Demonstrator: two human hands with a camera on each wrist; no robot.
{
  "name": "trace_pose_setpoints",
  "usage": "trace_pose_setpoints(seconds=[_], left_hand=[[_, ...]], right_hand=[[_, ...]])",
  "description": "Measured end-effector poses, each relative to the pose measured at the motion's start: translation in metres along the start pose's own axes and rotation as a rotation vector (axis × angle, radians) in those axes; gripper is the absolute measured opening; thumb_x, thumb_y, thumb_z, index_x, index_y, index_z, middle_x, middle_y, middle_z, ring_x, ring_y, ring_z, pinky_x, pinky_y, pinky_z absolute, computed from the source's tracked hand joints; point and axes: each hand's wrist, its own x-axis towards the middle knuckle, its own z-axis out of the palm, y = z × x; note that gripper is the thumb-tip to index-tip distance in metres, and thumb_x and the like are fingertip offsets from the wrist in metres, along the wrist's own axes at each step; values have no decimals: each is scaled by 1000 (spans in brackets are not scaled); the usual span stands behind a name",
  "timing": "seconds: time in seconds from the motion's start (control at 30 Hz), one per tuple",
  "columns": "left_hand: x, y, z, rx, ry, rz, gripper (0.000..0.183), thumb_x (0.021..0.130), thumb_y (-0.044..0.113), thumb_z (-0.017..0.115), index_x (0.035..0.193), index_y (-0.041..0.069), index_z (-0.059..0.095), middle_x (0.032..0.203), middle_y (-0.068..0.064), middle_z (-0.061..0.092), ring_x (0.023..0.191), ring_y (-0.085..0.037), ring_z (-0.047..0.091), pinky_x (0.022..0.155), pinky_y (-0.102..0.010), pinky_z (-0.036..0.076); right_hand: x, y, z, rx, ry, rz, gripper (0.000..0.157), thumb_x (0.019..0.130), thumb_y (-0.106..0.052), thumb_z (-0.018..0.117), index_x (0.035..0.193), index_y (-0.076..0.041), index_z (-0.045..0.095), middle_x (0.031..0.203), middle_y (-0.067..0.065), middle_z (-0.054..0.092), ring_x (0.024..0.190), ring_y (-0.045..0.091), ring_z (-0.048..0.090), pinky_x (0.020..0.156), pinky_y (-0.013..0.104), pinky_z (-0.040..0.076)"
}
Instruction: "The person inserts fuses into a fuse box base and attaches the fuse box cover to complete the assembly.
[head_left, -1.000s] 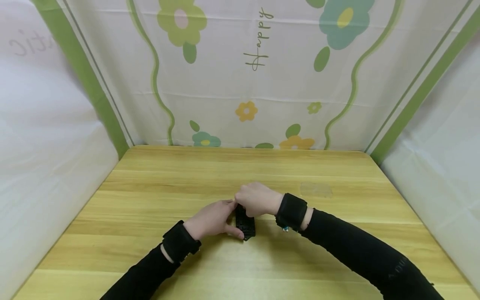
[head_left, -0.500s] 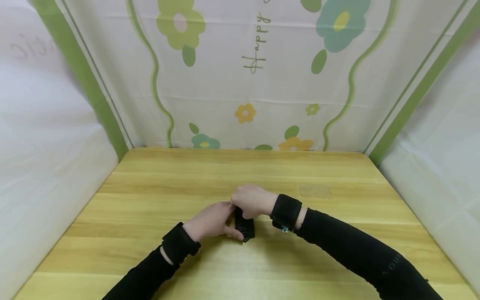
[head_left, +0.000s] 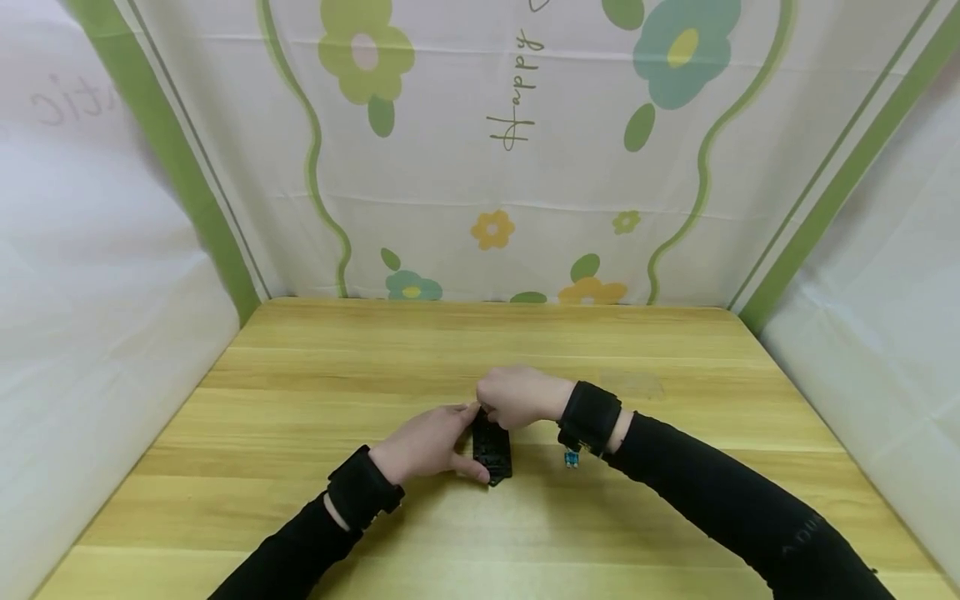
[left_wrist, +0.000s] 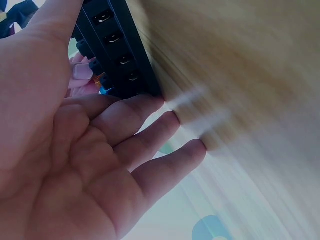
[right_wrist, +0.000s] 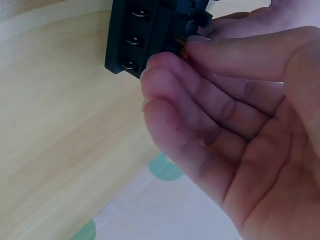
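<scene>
A black fuse block (head_left: 492,454) lies lengthwise on the wooden table, with a row of metal contacts in its side slots. My left hand (head_left: 429,442) holds it steady from the left, thumb at the near end and index finger at the far end; the other fingers spread over the table. My right hand (head_left: 522,395) is curled over the far end, thumb and index finger pinching a small orange blade fuse (right_wrist: 183,48) at the block's top. The fingers hide most of this fuse. In the left wrist view, a blue bit (left_wrist: 106,90) shows beside the orange one.
A small blue piece with two pale prongs (head_left: 572,459) lies on the table (head_left: 360,350) just below the right wrist. A clear patch of tape (head_left: 632,384) is stuck at the right. White fabric walls (head_left: 427,167) with printed flowers stand behind and at both sides.
The right hand shifts slightly left, then back right, staying at the block's far end. Its wrist now uncovers more of the small blue piece. The left hand and block hardly move.
</scene>
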Motion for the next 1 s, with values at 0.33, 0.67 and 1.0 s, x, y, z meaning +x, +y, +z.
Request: trace_pose_setpoints(seconds=[0.33,0.67,1.0], left_hand=[[0,-1,-1,11,-7,-4,101,76,62,66,149,3,28,136,-14,49,119,-24,51,95,-32,40],[0,-1,0,5,-5,-2,102,76,63,66,150,4,27,132,-12,52,114,-21,54,90,-29,42],[1,-3,2,7,6,8,100,76,63,66,149,5,29,130,-11,54,110,-20,56,86,-26,43]], right_hand=[[2,4,-1,29,21,5,31,86,-12,70,60,-18,53,53,-9,35,50,7,31,48,20,24],[3,0,-2,14,56,11,43,83,-8,67,57,-18,35,57,-7,17,52,8,19,47,22,17],[6,2,3,68,90,-24,43,81,0,62,59,-17,30,60,-6,14,55,10,13,50,24,14]])
